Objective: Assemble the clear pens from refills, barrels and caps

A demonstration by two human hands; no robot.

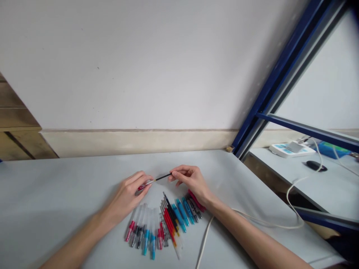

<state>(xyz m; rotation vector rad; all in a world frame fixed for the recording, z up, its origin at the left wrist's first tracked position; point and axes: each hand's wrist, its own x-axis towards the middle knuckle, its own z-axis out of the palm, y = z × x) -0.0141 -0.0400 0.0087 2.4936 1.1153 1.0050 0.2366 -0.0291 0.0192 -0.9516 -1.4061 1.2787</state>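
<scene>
My left hand (131, 191) is closed on a clear pen barrel (144, 185) with a red grip. In my right hand (193, 181), thumb and fingers pinch the far end of a black ink refill (163, 176). The refill's other end meets the mouth of the barrel; how deep it sits I cannot tell. Below the hands lie clear pen barrels (146, 228) with red, black and blue grips. Beside them is a fan of red and black refills (169, 220). Several blue pen tops (182, 213) and grey pen tops (194, 207) follow, then red pen tops (195, 200), partly behind my right hand.
A white cable (206, 239) crosses the grey table (56, 198) under my right forearm. Behind stands a white wall (154, 74). To the right, past a blue metal frame (260, 108), another table holds a power strip (291, 148) and a black mouse (316, 166).
</scene>
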